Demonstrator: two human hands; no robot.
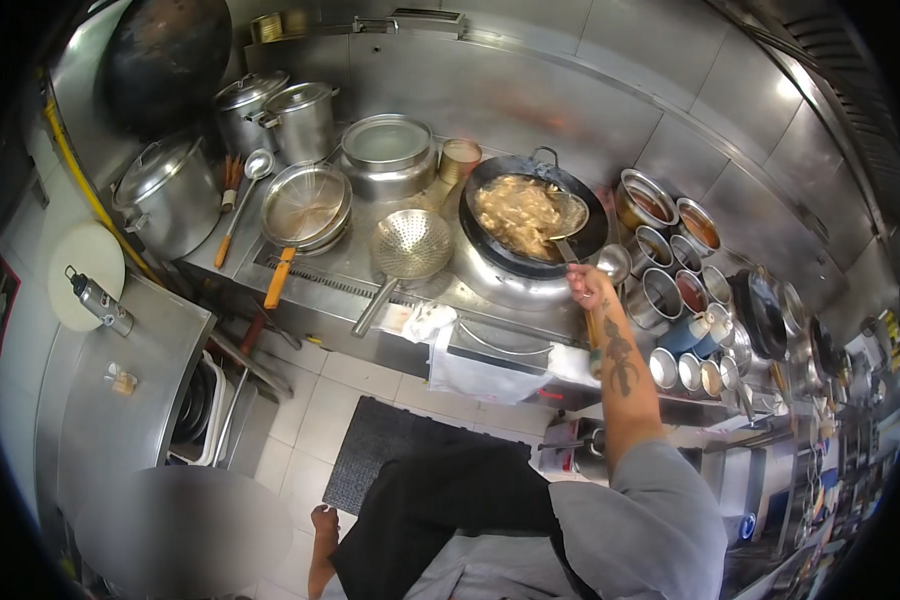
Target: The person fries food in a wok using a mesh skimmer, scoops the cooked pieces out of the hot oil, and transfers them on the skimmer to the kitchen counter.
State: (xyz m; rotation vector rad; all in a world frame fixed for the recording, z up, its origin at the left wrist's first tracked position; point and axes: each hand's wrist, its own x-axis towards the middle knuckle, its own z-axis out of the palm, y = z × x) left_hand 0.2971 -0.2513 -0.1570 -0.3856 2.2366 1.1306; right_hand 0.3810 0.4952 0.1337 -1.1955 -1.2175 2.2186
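My right hand (590, 286) reaches over the stove's front edge, closed round the handle of a skimmer (570, 213). The skimmer's round head lies in a black wok (595, 236), against browned food pieces (515, 212). A ladle (613, 262) is just right of the wok, close to that hand. Low in the view, beside the black apron (440, 505), my left hand (325, 518) hangs over the floor with its fingers curled. Whatever it may hold is too small to make out.
A perforated strainer (411, 245) and an orange-handled sieve (307, 207) sit left of the wok. Lidded pots (165, 190) stand behind them. Sauce containers (658, 297) crowd the right side. A steel counter (90, 400) is at left, and a dark mat (390, 450) lies on the floor.
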